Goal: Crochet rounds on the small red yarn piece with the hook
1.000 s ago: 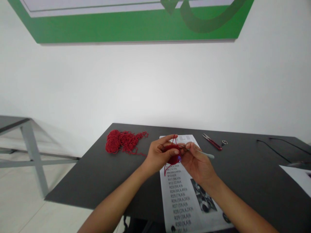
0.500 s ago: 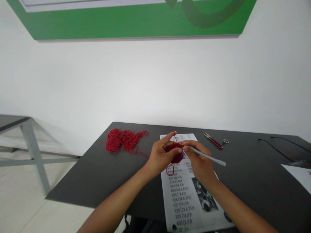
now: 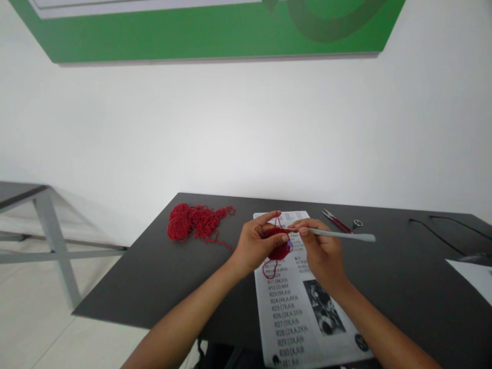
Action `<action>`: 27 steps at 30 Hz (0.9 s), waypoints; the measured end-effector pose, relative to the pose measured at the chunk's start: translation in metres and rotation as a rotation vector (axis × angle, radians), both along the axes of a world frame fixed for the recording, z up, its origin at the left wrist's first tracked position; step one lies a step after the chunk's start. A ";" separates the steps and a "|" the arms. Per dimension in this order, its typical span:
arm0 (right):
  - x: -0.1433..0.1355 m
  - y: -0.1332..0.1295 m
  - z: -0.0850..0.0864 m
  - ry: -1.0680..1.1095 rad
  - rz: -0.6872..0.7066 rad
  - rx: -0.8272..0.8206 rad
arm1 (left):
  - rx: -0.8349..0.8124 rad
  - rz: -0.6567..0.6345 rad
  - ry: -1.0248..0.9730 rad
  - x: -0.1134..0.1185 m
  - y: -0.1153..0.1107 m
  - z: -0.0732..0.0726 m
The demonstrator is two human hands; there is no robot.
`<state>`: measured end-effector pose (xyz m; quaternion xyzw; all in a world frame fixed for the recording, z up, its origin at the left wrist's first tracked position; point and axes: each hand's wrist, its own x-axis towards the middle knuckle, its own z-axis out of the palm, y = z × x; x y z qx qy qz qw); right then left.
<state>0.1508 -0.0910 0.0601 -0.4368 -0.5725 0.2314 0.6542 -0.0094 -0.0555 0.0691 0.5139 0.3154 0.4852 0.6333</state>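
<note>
My left hand (image 3: 255, 241) pinches a round dark red crochet piece (image 3: 280, 250) between thumb and fingers, its index finger raised with red yarn over it. A small purple bit shows at the piece's right edge. In my right hand (image 3: 323, 251) is a grey-handled crochet hook (image 3: 346, 236), held nearly level, its thin metal shaft reaching left to the top edge of the piece. A loop of red yarn (image 3: 269, 274) hangs below the piece. Beneath both hands lies a printed pattern sheet (image 3: 284, 302).
A red yarn ball with loose tangled yarn (image 3: 203, 223) lies at the left of the dark table (image 3: 172, 292). Red thread snips (image 3: 337, 221) lie behind my right hand. Glasses (image 3: 442, 236) and a white paper (image 3: 471, 277) are at the right.
My right hand has shifted a little right and down. The hook has swung from a downward slant to nearly level, its handle end farther right.
</note>
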 end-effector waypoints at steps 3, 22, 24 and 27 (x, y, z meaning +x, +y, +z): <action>0.001 0.000 0.003 -0.068 0.023 0.069 | 0.059 0.024 0.063 0.000 0.000 0.000; 0.000 -0.006 -0.011 -0.454 -0.007 0.359 | 0.350 0.154 0.316 -0.002 0.001 -0.006; -0.001 -0.005 -0.012 -0.468 -0.021 0.366 | 0.360 0.180 0.326 -0.001 0.001 -0.007; -0.002 -0.002 -0.015 -0.556 -0.061 0.406 | 0.375 0.200 0.338 0.000 -0.001 -0.008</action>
